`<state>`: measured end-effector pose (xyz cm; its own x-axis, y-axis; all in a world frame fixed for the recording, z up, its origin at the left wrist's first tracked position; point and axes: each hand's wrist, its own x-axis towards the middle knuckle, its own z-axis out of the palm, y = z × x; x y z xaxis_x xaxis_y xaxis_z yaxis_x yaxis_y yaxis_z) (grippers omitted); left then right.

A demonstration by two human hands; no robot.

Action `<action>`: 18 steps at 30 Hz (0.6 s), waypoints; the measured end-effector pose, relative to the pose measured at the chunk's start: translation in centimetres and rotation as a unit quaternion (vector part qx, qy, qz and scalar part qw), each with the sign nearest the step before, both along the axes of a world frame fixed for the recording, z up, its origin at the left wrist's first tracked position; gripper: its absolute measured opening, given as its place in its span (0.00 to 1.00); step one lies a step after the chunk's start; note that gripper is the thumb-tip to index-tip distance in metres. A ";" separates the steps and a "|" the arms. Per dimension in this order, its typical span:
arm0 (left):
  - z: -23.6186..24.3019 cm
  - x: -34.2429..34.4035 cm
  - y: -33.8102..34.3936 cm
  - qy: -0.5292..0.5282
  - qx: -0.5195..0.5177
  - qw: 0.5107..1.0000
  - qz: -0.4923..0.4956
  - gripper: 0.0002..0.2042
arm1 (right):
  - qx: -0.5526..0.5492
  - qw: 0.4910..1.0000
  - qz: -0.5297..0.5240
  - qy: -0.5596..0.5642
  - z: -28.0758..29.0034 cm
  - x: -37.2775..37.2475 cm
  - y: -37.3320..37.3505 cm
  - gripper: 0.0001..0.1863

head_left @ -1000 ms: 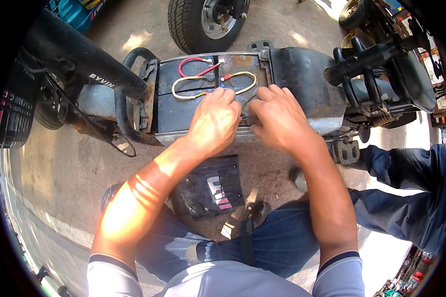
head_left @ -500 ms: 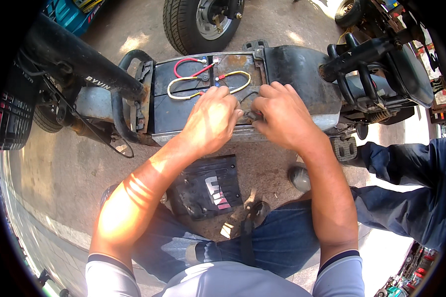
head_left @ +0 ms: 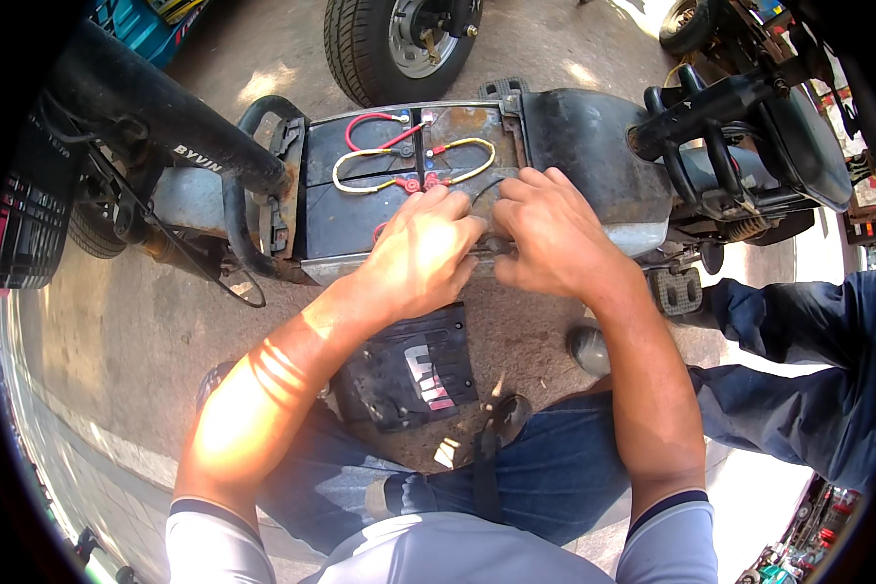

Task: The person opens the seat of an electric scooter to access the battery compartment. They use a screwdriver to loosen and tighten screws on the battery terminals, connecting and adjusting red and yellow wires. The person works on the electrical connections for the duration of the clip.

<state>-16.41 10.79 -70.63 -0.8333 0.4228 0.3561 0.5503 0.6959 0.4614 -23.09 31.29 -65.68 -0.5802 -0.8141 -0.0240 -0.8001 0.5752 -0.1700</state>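
In front of me an electric scooter's battery bay (head_left: pixel 313 269) lies uncovered, with several dark batteries (head_left: pixel 341 209) in it. Red wire (head_left: pixel 363 118) and pale yellow wires (head_left: pixel 336 171) loop between their terminals. Over the bay's near right part, my left hand (head_left: pixel 426 238) has its fingers curled and pressed together. Close beside it, my right hand (head_left: pixel 550 229) is closed too, its fingertips nearly meeting the left's. A dark cable (head_left: pixel 485 185) runs down to between the two hands. Whatever the fingers pinch is hidden behind them.
A black rubber mat (head_left: pixel 409 375) lies on the ground between my knees and the scooter. Beyond the scooter stands a wheel (head_left: pixel 365 54) with a thick tyre. Another person's dark trouser legs (head_left: pixel 788 389) are at the right, next to the scooter's pedal (head_left: pixel 676 290).
My left hand has shifted slightly down and right, uncovering the red terminal caps. The right hand has come slightly lower, still closed beside it.
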 end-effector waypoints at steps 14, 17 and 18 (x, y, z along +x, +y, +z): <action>-2.1 -0.4 -0.4 0.059 -0.016 0.998 0.001 0.08 | -0.086 0.996 0.003 -0.021 -2.2 9.5 0.2 0.15; -2.1 -0.5 -0.2 0.060 0.001 0.998 -0.008 0.11 | -0.086 0.996 0.003 0.012 -3.9 11.1 0.1 0.12; -2.0 -0.5 -0.2 0.058 0.002 0.998 -0.008 0.11 | -0.068 0.998 0.007 0.006 -4.0 11.2 -0.1 0.17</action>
<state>-16.95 10.54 -72.60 -0.7801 0.4330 0.4516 0.6104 0.6851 0.3976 -11.93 31.16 -69.69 -0.5688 -0.8172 0.0931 -0.8099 0.5368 -0.2363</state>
